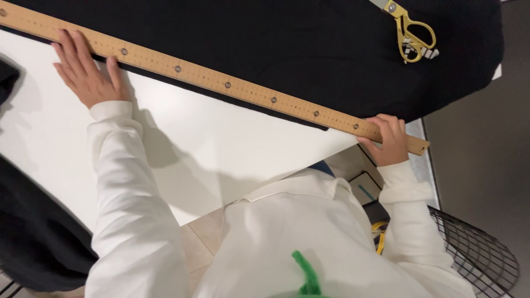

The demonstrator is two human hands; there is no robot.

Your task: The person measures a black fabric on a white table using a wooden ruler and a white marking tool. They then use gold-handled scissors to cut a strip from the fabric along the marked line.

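One long wooden ruler [221, 83], one big black cloth [309, 44], one pair of gold scissors [411, 33], one white worktop [221, 149], one wire basket [475, 254]. Two hands, both in white sleeves.

Ruler stretched from hand to hand, slanting along the near edge of the black cloth, with round metal dots along it (seven or so, hard to count at the far left end). Under the left hand [85, 69] near one end, under the right hand [389, 138] near the other end. Long middle part bare between the two hands.

Left hand open and flat, fingers spread a little, fingertips pressing down on the ruler, palm resting on the white worktop just below it. Not gripping anything.

Right hand bent, fingers curled over the top of the ruler close to its end, thumb on the near side. Holding the ruler down at the worktop's edge.

Black cloth past both hands, on the far side of the ruler, covering most of the worktop. Scissors lying on the cloth well beyond the right hand, apart from it, with a small black-and-white tag at the handles. White worktop bare between the arms. Wire basket down below the right arm, beside the worktop. More dark cloth [38, 243] hanging low, outside the left arm.
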